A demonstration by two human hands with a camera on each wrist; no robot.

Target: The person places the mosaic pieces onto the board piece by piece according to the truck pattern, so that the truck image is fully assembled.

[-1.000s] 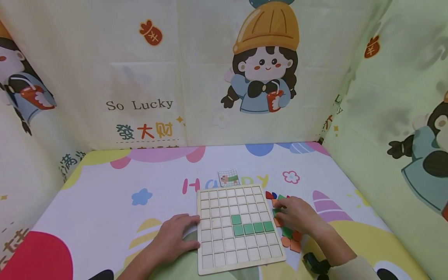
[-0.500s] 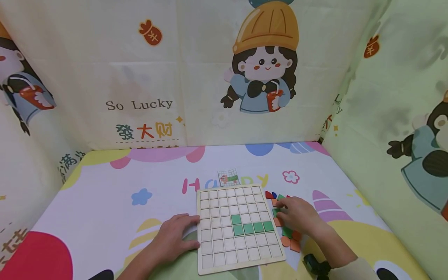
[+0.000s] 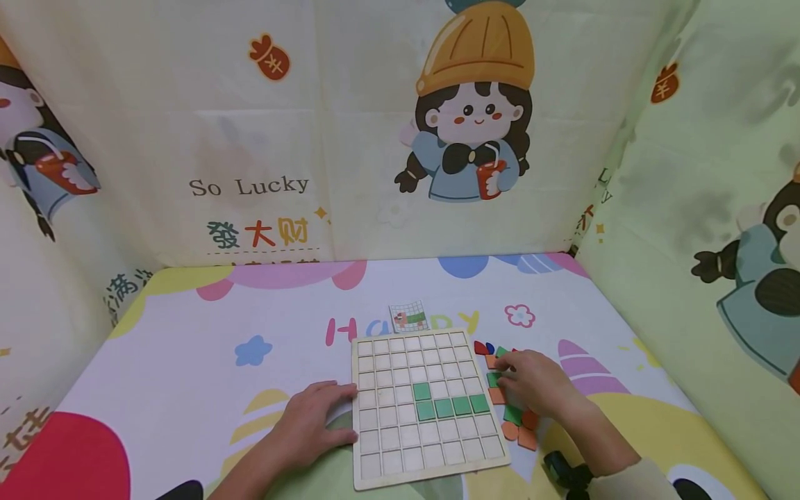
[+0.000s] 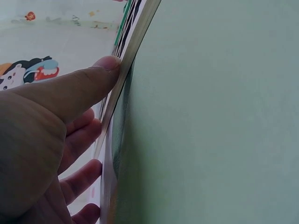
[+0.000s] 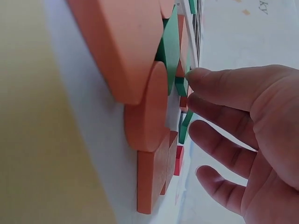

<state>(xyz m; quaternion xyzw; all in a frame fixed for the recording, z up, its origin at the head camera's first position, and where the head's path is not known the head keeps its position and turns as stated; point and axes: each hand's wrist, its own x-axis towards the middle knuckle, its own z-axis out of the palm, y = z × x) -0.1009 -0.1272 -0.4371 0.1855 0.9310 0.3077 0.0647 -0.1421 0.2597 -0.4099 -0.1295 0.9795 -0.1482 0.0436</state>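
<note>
A pale wooden grid board [image 3: 412, 459] lies in front of me, with several green square tiles [image 3: 444, 408] set in its cells. My left hand [image 3: 314, 422] touches the board's left edge with thumb and fingertips, its fingers nearly straight. In the left wrist view the left thumb [image 4: 88, 86] rests against the board's edge. Right of the board, my right hand [image 3: 536, 383] hovers over loose pieces with relaxed fingers. The right wrist view shows its thumb [image 5: 224, 86] near a green tile [image 5: 180, 86] and an orange rounded piece [image 5: 147, 112], nothing visible between the fingers.
Orange tiles [image 3: 527, 438], a red piece [image 3: 480, 348] and a blue piece [image 3: 490, 349] lie along the board's right side. A small picture card [image 3: 409, 317] lies behind the board. A black object [image 3: 562, 473] is beside the right wrist. Printed cloth walls surround the patterned table.
My right hand has shifted slightly to the right, and more of a green tile near its fingertips now shows. The left hand and the board have stayed in place.
</note>
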